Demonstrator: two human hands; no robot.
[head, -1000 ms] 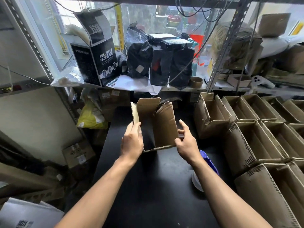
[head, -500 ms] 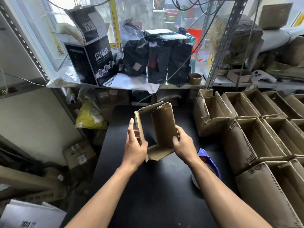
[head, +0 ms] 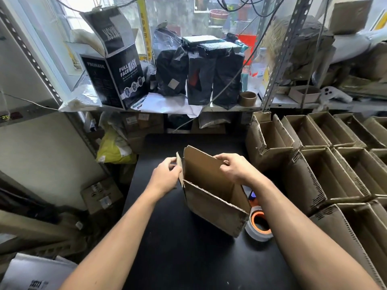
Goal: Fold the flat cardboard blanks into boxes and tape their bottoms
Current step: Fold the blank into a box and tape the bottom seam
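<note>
A brown cardboard box [head: 211, 191], opened up into a tube shape, stands on the black table top [head: 188, 258] in front of the person; its open end faces up and toward the camera, and its near corner leans out over the table. The left hand [head: 166, 176] is on the box's left edge; its fingers are curled tight around a thin side flap there. The right hand [head: 235, 166] is on the top of the far wall; its fingers are bent over the edge and pinch the cardboard. Just beside the box on the right lies a roll of clear tape with an orange core [head: 259, 226], partly hidden by the right arm. Further right sit rows of open folded brown cardboard boxes [head: 326, 164], packed close together.
</note>
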